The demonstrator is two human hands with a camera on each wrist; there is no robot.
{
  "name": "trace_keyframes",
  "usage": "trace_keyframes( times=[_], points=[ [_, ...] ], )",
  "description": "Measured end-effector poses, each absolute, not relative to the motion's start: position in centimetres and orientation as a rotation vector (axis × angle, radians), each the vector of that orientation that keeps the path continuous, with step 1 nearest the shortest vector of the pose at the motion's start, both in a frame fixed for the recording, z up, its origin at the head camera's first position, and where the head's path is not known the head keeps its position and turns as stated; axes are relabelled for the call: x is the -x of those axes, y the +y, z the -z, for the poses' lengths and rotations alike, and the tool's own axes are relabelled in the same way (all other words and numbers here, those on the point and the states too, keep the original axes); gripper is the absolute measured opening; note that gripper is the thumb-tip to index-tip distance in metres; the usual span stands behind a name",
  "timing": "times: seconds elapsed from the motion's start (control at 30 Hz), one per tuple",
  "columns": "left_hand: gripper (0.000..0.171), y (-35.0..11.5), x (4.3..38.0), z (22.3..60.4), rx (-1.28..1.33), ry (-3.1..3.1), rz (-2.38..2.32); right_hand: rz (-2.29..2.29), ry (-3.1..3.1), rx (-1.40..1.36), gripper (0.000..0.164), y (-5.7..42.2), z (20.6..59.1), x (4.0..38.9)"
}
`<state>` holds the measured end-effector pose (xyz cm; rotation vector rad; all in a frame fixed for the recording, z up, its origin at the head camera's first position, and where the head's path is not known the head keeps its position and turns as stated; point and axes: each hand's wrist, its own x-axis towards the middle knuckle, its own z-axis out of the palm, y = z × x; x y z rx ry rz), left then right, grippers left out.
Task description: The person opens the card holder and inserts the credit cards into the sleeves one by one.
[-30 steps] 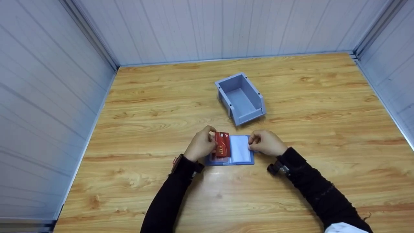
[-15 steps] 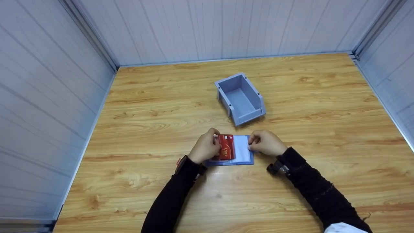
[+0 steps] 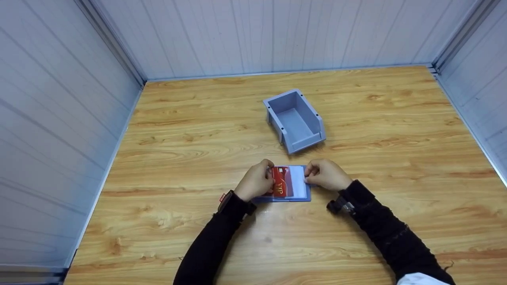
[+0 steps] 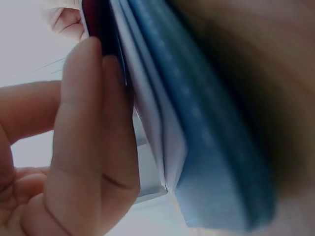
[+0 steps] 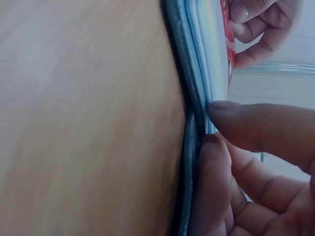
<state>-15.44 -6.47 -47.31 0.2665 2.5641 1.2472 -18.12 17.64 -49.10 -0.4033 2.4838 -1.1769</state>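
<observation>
A blue card holder (image 3: 308,194) lies spread on the table, with a whitish sleeve page (image 3: 298,183) on its right side. My left hand (image 3: 255,181) pinches the left edge of a red VIP card (image 3: 280,185). The card's right part looks paler and purplish, showing through the translucent sleeve. In the left wrist view, fingers (image 4: 81,113) lie along the dark red card (image 4: 94,17), beside the layered pages. My right hand (image 3: 328,175) pinches the right edge of the sleeve page; the right wrist view shows the thumb (image 5: 246,115) and forefinger at the page edges (image 5: 209,73).
A grey plastic bin (image 3: 294,122) stands behind the card holder, its lower front facing me. Wood-grain table surface (image 3: 190,134) surrounds everything, with pale panel walls (image 3: 253,35) at the back and both sides.
My left hand has moved right with the red VIP card, from over the holder's left side until its right part went under the translucent sleeve. The right hand has stayed put.
</observation>
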Motion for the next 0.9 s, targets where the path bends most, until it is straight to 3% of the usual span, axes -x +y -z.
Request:
trace_keyframes(
  times=[0.7,0.9],
  points=[
    [0.047,-4.1,15.9,47.4,-0.271,2.455,-1.308,1.161,2.511,0.426,0.011,17.7,49.1,18.2],
    [0.039,-3.8,15.9,47.4,-0.332,2.509,-1.252,1.162,2.506,0.419,0.011,17.7,49.0,18.1]
  ],
)
